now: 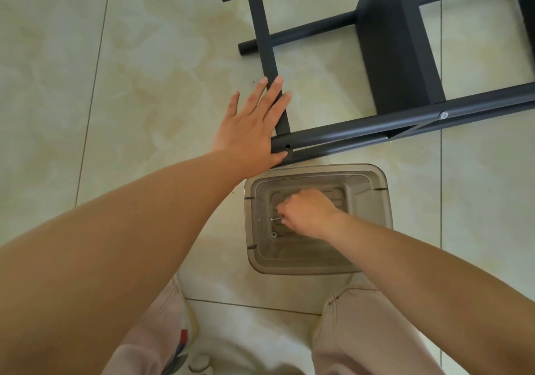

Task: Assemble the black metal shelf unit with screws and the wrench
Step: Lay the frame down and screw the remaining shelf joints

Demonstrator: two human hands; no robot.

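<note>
The black metal shelf unit (399, 56) lies on its side on the tiled floor at the upper right. My left hand (252, 125) rests flat, fingers straight, on the flat cross bar (267, 53) near its joint with the round leg tube (376, 131), which shows an open screw hole at its end. My right hand (307, 211) reaches down into a clear plastic bin (382, 201) and pinches a silver screw (275, 219). A small washer or nut (274, 234) lies on the bin's bottom. No wrench is visible.
The bin stands on the floor just below the frame's near tube. My knees in light trousers (364, 331) and a shoe (181, 343) fill the bottom. A fitted silver bolt head (443, 115) shows on the tube at right. Bare tile lies to the left.
</note>
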